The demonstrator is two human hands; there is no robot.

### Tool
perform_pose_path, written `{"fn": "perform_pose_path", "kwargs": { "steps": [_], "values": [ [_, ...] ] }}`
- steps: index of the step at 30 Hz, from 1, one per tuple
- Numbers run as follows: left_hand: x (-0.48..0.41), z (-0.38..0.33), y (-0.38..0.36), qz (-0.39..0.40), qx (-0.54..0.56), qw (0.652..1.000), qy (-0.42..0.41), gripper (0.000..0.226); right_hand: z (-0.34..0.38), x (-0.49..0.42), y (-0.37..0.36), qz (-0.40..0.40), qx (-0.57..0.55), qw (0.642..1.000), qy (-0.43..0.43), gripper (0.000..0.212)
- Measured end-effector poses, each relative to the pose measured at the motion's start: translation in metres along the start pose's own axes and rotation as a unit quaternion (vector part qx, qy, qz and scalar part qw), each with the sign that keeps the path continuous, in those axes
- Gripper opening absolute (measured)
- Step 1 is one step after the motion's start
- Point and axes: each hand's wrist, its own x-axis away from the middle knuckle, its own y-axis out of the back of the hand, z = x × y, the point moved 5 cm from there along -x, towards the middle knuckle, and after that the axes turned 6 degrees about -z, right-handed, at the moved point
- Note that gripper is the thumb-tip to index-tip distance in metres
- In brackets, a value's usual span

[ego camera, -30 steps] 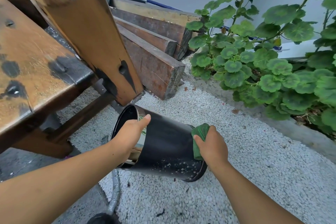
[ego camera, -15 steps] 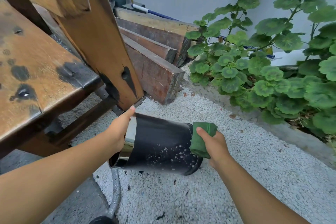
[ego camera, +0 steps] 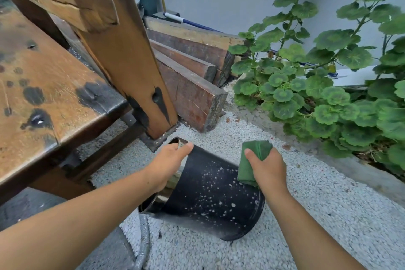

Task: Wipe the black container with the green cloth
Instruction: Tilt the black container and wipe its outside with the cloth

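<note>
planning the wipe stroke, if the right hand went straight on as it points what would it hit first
Probably gravel, then the stacked wooden beams; depth is unclear. The right hand holds the green cloth by the black container's base.

One black container (ego camera: 210, 199), one green cloth (ego camera: 252, 160), two hands: left hand (ego camera: 166, 164) and right hand (ego camera: 267, 169). Far behind, four wooden beams (ego camera: 190, 94) in a stack, one dark plant pot (ego camera: 149, 2); near, one grey hose (ego camera: 143, 245).

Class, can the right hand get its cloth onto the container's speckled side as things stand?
Probably yes: the right hand grips the cloth beside the container, whose speckled side faces up with nothing over it.
</note>
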Motion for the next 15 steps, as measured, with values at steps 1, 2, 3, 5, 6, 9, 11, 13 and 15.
{"fn": "perform_pose_path", "kwargs": {
  "steps": [1, 2, 3, 5, 6, 9, 11, 13, 15],
  "values": [
    [-0.001, -0.001, -0.005, -0.008, 0.002, 1.0, 0.008, 0.044, 0.014, 0.008, -0.003, -0.006, 0.018, 0.999, 0.04, 0.02],
    [-0.002, -0.002, -0.009, -0.014, 0.005, 1.0, 0.012, 0.042, 0.026, 0.018, -0.009, 0.007, 0.021, 0.997, 0.067, 0.02],
    [-0.003, -0.004, -0.013, -0.026, 0.007, 1.0, 0.01, 0.035, 0.035, 0.027, -0.017, 0.028, 0.011, 0.997, 0.077, 0.02],
    [0.0, -0.011, -0.022, -0.058, -0.006, 0.998, -0.019, 0.045, 0.046, 0.046, -0.035, 0.066, 0.021, 0.994, 0.087, 0.02],
    [-0.001, -0.013, -0.026, -0.065, -0.008, 0.997, -0.045, 0.054, 0.049, 0.053, -0.042, 0.076, 0.036, 0.992, 0.096, 0.02],
    [0.002, -0.018, -0.04, -0.042, 0.01, 0.995, -0.086, 0.07, 0.049, 0.059, -0.052, 0.069, 0.037, 0.993, 0.092, 0.024],
    [0.004, -0.02, -0.045, -0.029, 0.012, 0.995, -0.098, 0.073, 0.049, 0.052, -0.053, 0.068, 0.054, 0.993, 0.082, 0.026],
    [0.003, -0.02, -0.05, -0.024, 0.027, 0.994, -0.105, 0.077, 0.047, 0.043, -0.054, 0.071, 0.083, 0.991, 0.079, 0.029],
    [0.004, -0.022, -0.052, -0.038, 0.027, 0.992, -0.117, 0.07, 0.042, 0.035, -0.052, 0.067, 0.1, 0.99, 0.071, 0.03]
  ]
}}
